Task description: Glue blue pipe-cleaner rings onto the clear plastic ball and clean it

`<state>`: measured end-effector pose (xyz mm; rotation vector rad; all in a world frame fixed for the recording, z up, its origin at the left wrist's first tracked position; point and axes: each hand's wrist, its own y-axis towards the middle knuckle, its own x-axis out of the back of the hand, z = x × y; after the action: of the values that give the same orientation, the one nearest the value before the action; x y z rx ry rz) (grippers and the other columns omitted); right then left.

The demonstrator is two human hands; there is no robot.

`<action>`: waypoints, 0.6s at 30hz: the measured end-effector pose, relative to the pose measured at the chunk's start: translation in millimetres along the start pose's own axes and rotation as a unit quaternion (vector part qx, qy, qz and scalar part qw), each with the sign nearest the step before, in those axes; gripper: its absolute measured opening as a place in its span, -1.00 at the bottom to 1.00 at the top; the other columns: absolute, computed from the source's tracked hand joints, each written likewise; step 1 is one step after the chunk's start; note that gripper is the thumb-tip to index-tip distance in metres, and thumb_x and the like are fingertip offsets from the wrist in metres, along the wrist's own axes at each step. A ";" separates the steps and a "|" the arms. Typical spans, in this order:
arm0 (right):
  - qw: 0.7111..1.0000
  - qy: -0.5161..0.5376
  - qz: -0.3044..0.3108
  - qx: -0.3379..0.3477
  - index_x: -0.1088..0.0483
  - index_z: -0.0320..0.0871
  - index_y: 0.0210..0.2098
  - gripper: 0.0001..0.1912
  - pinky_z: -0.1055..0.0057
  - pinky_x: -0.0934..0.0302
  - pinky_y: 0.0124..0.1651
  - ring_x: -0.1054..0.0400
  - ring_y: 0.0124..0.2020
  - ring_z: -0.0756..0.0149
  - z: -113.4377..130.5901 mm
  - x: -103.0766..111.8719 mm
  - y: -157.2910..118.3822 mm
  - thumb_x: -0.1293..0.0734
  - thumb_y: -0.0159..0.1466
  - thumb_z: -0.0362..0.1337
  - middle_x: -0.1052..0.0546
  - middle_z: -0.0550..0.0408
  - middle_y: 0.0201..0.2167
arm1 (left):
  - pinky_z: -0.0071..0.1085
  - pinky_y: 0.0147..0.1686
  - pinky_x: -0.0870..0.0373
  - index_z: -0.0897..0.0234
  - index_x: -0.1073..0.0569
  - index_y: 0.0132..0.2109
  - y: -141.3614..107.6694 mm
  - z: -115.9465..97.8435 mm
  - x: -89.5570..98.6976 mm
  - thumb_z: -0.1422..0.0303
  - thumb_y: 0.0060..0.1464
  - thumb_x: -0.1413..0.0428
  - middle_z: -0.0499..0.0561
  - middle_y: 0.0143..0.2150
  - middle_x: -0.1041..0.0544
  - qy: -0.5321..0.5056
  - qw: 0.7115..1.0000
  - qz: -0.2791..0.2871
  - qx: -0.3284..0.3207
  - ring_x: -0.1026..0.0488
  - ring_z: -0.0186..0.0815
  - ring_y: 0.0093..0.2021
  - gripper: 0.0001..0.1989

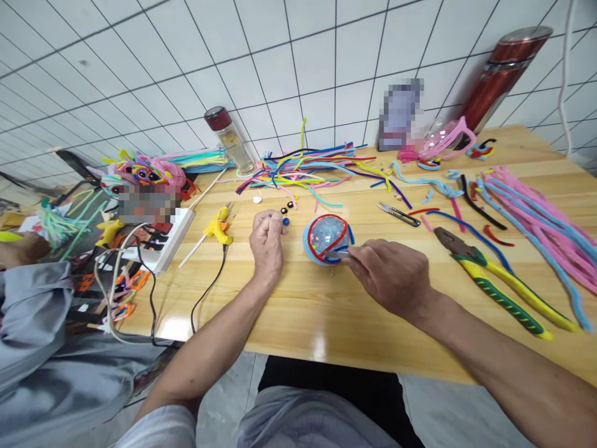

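Note:
A round clear ball (329, 231), wrapped at its edge with light blue, red and dark blue pipe cleaners, lies on the wooden table (298, 311). My right hand (396, 274) pinches a thin metal tool (336, 254), whose tip is at the ball's lower side. Left of the ball, my left hand (268, 242) rests on the table with its fingers curled together; what they hold, if anything, is hidden. Small black rings (290, 205) and a small blue ring (286, 221) lie beside its fingertips.
A yellow glue gun (218, 229) with a black cord stands at left, near a white power strip (175, 239). Pliers (494, 274), small snips (398, 214) and pink pipe cleaners (536, 218) are at right. A glass bottle (231, 140) stands behind. Another person's sleeve (35, 305) is far left.

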<state>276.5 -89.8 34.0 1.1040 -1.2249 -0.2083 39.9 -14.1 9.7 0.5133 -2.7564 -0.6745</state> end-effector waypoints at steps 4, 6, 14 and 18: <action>0.999 -0.009 0.003 -0.032 -0.46 -0.15 -0.34 -0.71 0.40 -0.03 -0.35 -0.31 -0.48 0.39 -9.9 -2.6 -1.4 -0.28 0.47 -0.17 -0.48 0.16 -0.53 | -0.30 -0.02 -0.44 0.18 -0.50 0.02 7.8 15.1 -1.9 0.02 0.12 -0.30 0.07 0.07 -0.51 -0.011 0.998 0.018 0.056 -0.48 -0.26 -0.04 -0.56; 0.998 -0.013 0.014 -0.058 -0.47 -0.14 -0.34 -0.69 0.40 -0.02 -0.35 -0.33 -0.48 0.39 -14.4 -4.0 -1.4 -0.27 0.48 -0.14 -0.50 0.15 -0.51 | -0.24 0.07 -0.43 0.12 -0.43 0.19 3.0 11.4 -3.3 -0.03 0.16 -0.24 0.13 0.25 -0.43 -0.021 0.996 0.077 0.033 -0.45 -0.18 0.15 -0.45; 0.991 0.000 0.067 -0.119 -0.45 -0.13 -0.38 -0.61 0.39 0.00 -0.37 -0.37 -0.48 0.37 -15.1 -6.0 -0.3 -0.21 0.50 -0.09 -0.55 0.12 -0.50 | 0.05 0.44 -0.09 0.14 -0.50 0.05 -17.4 -18.5 -14.6 0.03 0.26 -0.17 0.14 0.39 -0.37 -0.063 0.952 0.300 -0.002 -0.20 -0.01 0.48 -0.64; 0.987 0.019 0.077 -0.138 -0.46 -0.14 -0.34 -0.65 0.39 -0.01 -0.38 -0.40 -0.47 0.36 -13.8 -4.9 0.0 -0.21 0.48 -0.12 -0.57 0.11 -0.48 | 0.06 0.40 -0.19 0.15 -0.41 0.02 -23.6 -21.8 -15.3 0.01 0.24 -0.19 0.17 0.38 -0.38 -0.099 0.945 0.311 0.038 -0.29 -0.01 0.43 -0.63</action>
<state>286.0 -78.8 31.8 0.7678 -1.2010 -0.2296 67.3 -36.3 14.5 -0.4322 -2.8841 -0.4771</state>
